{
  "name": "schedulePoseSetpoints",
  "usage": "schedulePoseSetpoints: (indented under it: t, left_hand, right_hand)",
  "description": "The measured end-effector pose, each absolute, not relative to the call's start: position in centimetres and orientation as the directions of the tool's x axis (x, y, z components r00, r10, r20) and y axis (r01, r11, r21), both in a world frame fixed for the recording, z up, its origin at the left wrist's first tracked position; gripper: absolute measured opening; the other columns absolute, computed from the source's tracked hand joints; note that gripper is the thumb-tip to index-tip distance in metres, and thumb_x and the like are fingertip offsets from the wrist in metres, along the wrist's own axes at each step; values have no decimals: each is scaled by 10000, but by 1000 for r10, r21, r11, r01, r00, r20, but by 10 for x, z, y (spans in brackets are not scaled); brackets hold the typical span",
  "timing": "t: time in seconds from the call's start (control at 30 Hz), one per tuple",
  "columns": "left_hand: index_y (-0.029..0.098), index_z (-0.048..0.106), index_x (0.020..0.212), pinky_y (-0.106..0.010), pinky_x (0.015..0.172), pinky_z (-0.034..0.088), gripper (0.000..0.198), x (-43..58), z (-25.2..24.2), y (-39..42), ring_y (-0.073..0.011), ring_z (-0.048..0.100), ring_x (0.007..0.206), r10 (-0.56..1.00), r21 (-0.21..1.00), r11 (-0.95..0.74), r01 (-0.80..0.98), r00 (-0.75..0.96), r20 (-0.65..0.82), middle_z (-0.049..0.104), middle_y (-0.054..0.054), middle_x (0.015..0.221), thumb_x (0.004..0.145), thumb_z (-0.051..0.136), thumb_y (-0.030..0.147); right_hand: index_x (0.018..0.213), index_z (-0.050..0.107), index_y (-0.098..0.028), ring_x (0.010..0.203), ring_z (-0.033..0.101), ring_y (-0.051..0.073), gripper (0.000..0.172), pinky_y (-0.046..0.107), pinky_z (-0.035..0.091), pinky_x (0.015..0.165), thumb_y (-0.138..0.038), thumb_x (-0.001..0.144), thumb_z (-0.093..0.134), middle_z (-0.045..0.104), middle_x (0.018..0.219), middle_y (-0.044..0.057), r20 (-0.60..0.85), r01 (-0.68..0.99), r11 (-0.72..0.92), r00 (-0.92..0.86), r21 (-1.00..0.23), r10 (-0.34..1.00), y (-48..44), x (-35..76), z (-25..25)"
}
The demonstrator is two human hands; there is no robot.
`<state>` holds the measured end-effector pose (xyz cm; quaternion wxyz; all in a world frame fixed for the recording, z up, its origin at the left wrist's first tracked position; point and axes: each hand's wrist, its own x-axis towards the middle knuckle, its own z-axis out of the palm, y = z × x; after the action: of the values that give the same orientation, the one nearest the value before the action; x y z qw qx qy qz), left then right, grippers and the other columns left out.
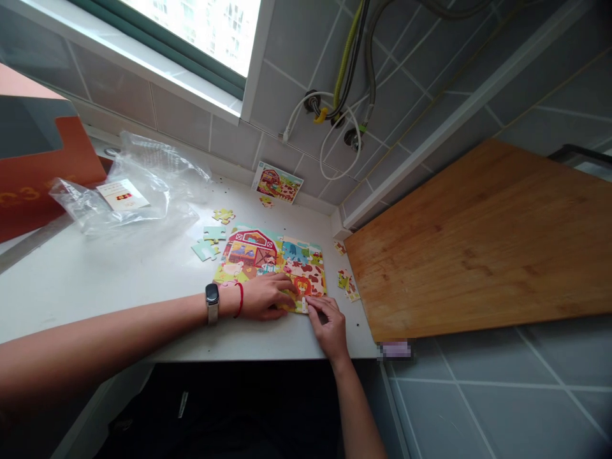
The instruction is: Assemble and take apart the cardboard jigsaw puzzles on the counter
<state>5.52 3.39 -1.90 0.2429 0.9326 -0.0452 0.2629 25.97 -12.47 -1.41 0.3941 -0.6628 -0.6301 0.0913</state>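
Observation:
A jigsaw puzzle [253, 255] lies partly assembled on the white counter, its pieces showing a red barn, a blue elephant, a cow and a lion. Across its lower edge rests my left hand [270, 296], palm down with the fingers stretched over the pieces. At the lower right, my right hand [331, 326] has thumb and fingers closed on a puzzle piece [305, 306] by the lion; the fingers partly hide it. Loose greenish pieces [206, 248] and a yellow piece [223, 215] lie left of the puzzle. More loose pieces [351, 288] lie to its right.
A picture card [277, 182] leans against the tiled wall, a loose piece [266, 201] before it. Clear plastic bags [143, 185] and an orange box [43, 159] stand left. A wooden board [488, 248] borders the right side. Hoses and a white cable [321, 159] hang above.

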Motion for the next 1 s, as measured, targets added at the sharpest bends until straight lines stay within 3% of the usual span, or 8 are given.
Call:
schedulePoseSetpoints:
  t: [0.23, 0.4, 0.5, 0.57, 0.77, 0.9, 1.0]
  left_hand:
    - [225, 730, 1101, -441, 1040, 471, 194, 56, -24, 34, -280, 587, 1162, 32, 401, -896, -189, 875, 484, 687, -97, 1249, 942, 618, 220]
    - [225, 720, 1074, -438, 1021, 468, 180, 56, -22, 34, -277, 590, 1146, 47, 396, -904, -163, 881, 470, 695, -85, 1228, 958, 584, 244]
    - [228, 717, 1056, -431, 996, 480, 170, 56, -22, 33, -268, 599, 1120, 59, 398, -902, -164, 869, 492, 705, -81, 1188, 941, 592, 241]
    - [227, 719, 1044, -423, 990, 486, 163, 57, -22, 33, -268, 598, 1122, 68, 402, -902, -160, 865, 497, 707, -78, 1173, 928, 604, 236]
    - [232, 720, 1013, -402, 997, 496, 140, 57, -20, 32, -265, 600, 1125, 75, 416, -895, -159, 867, 492, 706, -80, 1152, 907, 628, 226]
    - [247, 711, 1031, -426, 1006, 485, 167, 57, -22, 32, -272, 595, 1145, 96, 427, -895, -129, 879, 467, 692, -65, 1199, 896, 616, 216]
    - [252, 708, 1045, -432, 1025, 477, 181, 56, -22, 31, -275, 584, 1164, 99, 442, -888, -127, 886, 453, 687, -61, 1208, 894, 614, 218]
  right_hand:
    - [1031, 790, -242, 1027, 691, 247, 242, 416, 556, 934, -282, 966, 561, 775, 1055, 96, 446, 755, 62, 317, -653, 837, -126, 255, -9]
    - [995, 777, -208, 974, 693, 240, 273, 351, 564, 795, -344, 973, 540, 755, 1014, 106, 456, 754, -33, 431, -657, 779, -126, 278, -12]
    - [1065, 761, -198, 1069, 680, 256, 279, 384, 557, 871, -334, 949, 546, 735, 1115, 122, 356, 854, -124, 337, -506, 872, -116, 317, -4]
    - [1078, 763, -191, 1114, 672, 280, 263, 426, 533, 954, -299, 877, 631, 730, 1151, 134, 323, 870, -152, 329, -470, 887, -104, 347, 6]
    - [941, 755, -183, 956, 708, 245, 99, 414, 558, 912, -250, 871, 735, 749, 998, 112, 87, 883, -284, 338, -374, 937, -49, 399, 35]
    - [1204, 650, -178, 1050, 672, 225, 285, 434, 577, 908, -359, 985, 641, 663, 1240, 86, -111, 883, -375, 359, -282, 927, 7, 408, 49]
    - [1247, 633, -184, 1078, 661, 245, 319, 443, 577, 913, -367, 986, 636, 641, 1280, 86, -214, 871, -454, 415, -189, 884, 42, 412, 57]
